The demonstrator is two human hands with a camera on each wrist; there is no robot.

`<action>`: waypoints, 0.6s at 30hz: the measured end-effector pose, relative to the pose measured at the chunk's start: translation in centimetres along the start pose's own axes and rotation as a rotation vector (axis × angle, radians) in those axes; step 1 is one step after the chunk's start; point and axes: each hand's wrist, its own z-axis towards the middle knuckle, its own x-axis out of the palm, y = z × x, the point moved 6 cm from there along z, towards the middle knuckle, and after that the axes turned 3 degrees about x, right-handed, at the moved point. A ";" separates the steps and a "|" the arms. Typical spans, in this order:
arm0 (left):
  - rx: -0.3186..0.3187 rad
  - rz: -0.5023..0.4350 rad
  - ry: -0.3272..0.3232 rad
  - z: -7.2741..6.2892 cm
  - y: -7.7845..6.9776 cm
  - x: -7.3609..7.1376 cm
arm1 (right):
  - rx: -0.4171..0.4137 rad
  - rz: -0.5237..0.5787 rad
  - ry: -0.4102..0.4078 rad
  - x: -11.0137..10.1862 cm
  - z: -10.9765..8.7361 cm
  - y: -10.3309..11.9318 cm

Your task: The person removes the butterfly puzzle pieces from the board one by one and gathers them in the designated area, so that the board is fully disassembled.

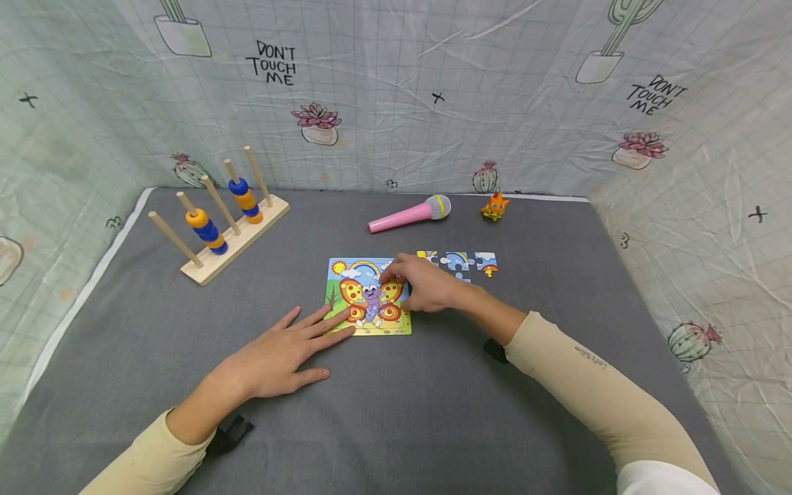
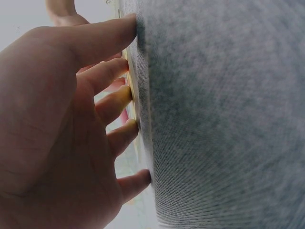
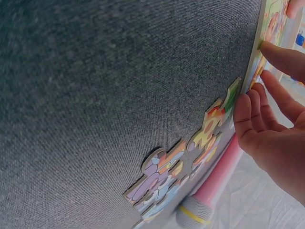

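A butterfly jigsaw puzzle (image 1: 370, 316) lies flat in its tray on the grey table. My left hand (image 1: 275, 357) rests at its lower left with fingers spread, several fingertips on the picture and the thumb on the cloth. My right hand (image 1: 428, 283) is over the right side, thumb and index fingertips touching the puzzle with a gap between them. In the right wrist view, the other fingers of that hand (image 3: 281, 138) are bent beside the tray's edge. Loose jigsaw pieces (image 1: 458, 261) lie just beyond the right hand, which partly hides them.
A wooden peg stand (image 1: 238, 240) with blue and orange rings stands at the back left. Behind the puzzle lies a pink toy microphone (image 1: 402, 218), with a small orange toy figure (image 1: 495, 206) to its right. A printed cloth wall (image 1: 383, 103) encloses the table's back and sides.
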 end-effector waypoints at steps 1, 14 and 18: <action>0.001 0.000 -0.001 0.0 0.0 0.0 | 0.003 0.003 0.000 0.0 0.0 0.0; 0.005 0.000 -0.010 0.0 0.1 0.0 | 0.028 0.026 -0.004 0.3 -0.2 -0.1; 0.007 0.002 -0.011 0.0 0.0 0.0 | 0.025 0.028 -0.016 0.3 -0.2 -0.1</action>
